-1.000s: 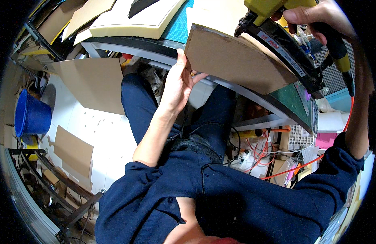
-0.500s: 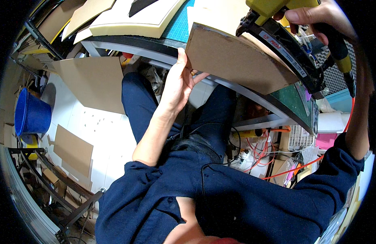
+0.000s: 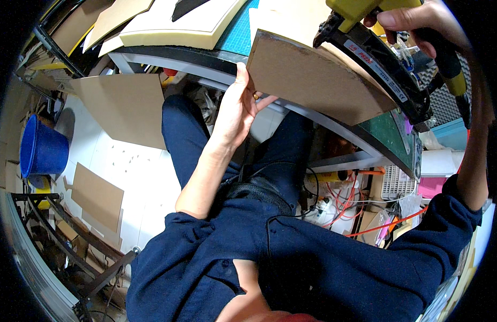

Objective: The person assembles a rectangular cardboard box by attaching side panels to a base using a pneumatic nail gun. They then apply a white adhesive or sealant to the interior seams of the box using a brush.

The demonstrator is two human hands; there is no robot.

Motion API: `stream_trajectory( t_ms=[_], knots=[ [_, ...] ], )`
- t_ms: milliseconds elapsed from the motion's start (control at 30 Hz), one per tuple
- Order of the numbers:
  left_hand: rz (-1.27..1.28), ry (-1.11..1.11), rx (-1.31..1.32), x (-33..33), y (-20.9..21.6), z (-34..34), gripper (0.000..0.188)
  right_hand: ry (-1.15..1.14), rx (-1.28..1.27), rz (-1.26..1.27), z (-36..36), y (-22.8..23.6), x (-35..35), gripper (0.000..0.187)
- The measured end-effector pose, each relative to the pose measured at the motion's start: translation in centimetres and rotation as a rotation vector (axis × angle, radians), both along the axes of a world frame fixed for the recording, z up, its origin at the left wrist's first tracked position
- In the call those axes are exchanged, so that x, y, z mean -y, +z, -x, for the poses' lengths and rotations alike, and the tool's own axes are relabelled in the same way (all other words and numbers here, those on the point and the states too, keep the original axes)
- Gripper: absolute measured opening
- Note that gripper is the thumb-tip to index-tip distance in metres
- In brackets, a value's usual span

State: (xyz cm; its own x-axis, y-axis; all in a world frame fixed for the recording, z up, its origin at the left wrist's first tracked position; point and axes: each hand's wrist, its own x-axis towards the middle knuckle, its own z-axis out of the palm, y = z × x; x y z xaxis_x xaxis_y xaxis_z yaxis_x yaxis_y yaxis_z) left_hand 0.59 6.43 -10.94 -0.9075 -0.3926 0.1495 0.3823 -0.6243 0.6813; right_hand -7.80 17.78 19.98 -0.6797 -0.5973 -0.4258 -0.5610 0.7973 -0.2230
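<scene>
My left hand (image 3: 236,110) grips the left edge of a brown fibreboard panel (image 3: 318,80), thumb up along the edge and fingers behind it. The panel is tilted over the front edge of the workbench. In my right hand (image 3: 420,27) is a yellow and black nail gun (image 3: 377,67), fingers wrapped round its handle. Its nose rests at or just above the panel's upper edge; whether it touches I cannot tell. Pale board or paper sheets (image 3: 291,21) lie behind the panel.
Cream foam slabs (image 3: 173,32) lie at the bench's left, beside a teal cutting mat (image 3: 240,29). A large brown board (image 3: 122,107) leans left of my legs. Farther left stand a blue bucket (image 3: 44,147) and a metal frame (image 3: 103,276). Red hose and cables (image 3: 347,201) tangle under the bench.
Almost nothing differs. Both hands, the panel and the nail gun keep their places, apart from a very slight shift of the whole view.
</scene>
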Motion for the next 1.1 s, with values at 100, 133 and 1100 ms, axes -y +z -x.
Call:
stream_trajectory(
  t_ms=[100, 133, 1100],
  knots=[
    [0.009, 0.008, 0.004, -0.1, 0.2, -0.1, 0.058, -0.012, 0.008, 0.008, 0.4, 0.0, -0.3, 0.037],
    [0.012, -0.011, -0.007, 0.0, 0.0, -0.1, 0.057, -0.018, 0.013, 0.013, 0.4, 0.1, -0.5, 0.037],
    [-0.050, 0.061, 0.017, 0.1, -0.7, 0.1, 0.045, -0.258, 0.046, 0.024, 2.7, 0.1, -9.8, 0.035]
  ],
)
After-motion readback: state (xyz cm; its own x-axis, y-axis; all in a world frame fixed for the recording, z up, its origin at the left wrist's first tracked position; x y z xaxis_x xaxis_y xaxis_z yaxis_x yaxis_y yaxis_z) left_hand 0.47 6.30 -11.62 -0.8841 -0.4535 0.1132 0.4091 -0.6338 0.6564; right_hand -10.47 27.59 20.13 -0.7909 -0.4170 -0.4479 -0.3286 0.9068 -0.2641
